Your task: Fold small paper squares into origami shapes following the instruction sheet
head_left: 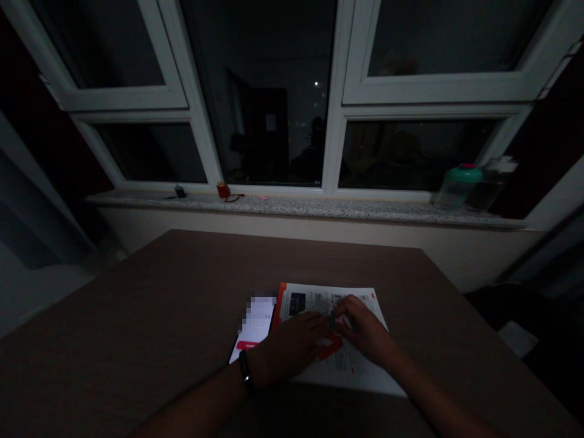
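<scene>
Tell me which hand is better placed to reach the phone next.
Left, probably. The left hand is nearer the phone, which lies left of the booklet; the right hand would likely have to cross the left. Both hands' fingers are at a small dark item, though.

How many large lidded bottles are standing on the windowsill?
2. The teal-lidded bottle stands near the right end of the windowsill; the pale-lidded bottle is just right of it, dim and blurred. Another behind them could be hidden.
</scene>
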`<action>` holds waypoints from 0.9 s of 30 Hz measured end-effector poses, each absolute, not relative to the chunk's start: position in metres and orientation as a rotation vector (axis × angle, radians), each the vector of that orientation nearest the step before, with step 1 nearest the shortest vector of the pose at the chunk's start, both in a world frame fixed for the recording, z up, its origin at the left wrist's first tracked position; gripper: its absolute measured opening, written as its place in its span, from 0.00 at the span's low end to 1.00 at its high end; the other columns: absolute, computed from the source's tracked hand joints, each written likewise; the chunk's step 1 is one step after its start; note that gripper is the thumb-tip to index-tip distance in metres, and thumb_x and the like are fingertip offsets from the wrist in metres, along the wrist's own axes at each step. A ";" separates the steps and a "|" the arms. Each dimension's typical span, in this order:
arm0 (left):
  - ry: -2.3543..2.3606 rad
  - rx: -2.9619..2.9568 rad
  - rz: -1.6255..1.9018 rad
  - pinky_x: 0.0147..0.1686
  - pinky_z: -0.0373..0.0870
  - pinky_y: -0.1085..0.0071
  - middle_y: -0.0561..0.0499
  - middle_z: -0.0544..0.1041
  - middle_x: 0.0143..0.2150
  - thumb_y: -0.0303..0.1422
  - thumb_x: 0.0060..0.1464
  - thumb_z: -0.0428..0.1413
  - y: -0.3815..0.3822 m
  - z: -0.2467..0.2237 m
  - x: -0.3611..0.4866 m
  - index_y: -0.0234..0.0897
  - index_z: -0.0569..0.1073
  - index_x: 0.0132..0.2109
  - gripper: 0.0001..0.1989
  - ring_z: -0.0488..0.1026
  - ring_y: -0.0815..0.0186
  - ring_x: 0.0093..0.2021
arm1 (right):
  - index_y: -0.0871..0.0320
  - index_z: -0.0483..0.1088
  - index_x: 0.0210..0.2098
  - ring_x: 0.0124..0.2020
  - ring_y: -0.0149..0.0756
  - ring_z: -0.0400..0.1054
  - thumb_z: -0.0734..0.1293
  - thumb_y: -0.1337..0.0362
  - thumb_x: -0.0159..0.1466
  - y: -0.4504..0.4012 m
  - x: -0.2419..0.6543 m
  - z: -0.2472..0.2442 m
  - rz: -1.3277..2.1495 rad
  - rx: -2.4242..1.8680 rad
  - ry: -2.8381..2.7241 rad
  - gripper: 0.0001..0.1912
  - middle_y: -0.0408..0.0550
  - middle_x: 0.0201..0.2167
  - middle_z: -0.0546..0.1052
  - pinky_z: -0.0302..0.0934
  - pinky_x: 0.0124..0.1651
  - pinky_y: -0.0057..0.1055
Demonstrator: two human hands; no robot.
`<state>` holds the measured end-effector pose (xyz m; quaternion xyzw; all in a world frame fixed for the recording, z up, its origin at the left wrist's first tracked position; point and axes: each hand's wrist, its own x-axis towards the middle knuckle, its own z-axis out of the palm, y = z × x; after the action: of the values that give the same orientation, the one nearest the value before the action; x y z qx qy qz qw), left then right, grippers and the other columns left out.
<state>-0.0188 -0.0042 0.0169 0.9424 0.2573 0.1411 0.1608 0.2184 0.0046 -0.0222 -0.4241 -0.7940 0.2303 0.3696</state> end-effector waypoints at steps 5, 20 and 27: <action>0.734 2.690 0.411 0.65 0.58 0.59 0.50 0.65 0.66 0.26 0.62 0.53 -0.004 0.014 -0.020 0.44 0.64 0.62 0.22 0.60 0.59 0.66 | 0.53 0.64 0.37 0.42 0.40 0.65 0.67 0.69 0.64 0.008 0.220 -0.026 0.608 -1.114 -2.007 0.07 0.46 0.38 0.69 0.60 0.45 0.35; 0.706 2.633 0.485 0.61 0.62 0.59 0.49 0.71 0.61 0.38 0.69 0.50 -0.009 0.027 -0.014 0.43 0.68 0.59 0.15 0.65 0.58 0.62 | 0.54 0.62 0.32 0.45 0.39 0.64 0.69 0.73 0.61 0.003 0.225 -0.012 0.755 -0.966 -2.189 0.12 0.44 0.39 0.68 0.59 0.46 0.34; 0.697 2.652 0.446 0.62 0.61 0.60 0.47 0.70 0.62 0.36 0.68 0.52 -0.007 0.025 -0.016 0.42 0.68 0.59 0.16 0.64 0.58 0.63 | 0.54 0.62 0.31 0.44 0.39 0.64 0.70 0.71 0.62 0.001 0.225 -0.012 0.798 -0.961 -2.171 0.11 0.44 0.39 0.69 0.60 0.46 0.35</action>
<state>-0.0159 -0.0068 0.0252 0.9389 0.2468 0.1578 0.1806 0.2253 0.0014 -0.0122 -0.3642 -0.8232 0.3027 0.3131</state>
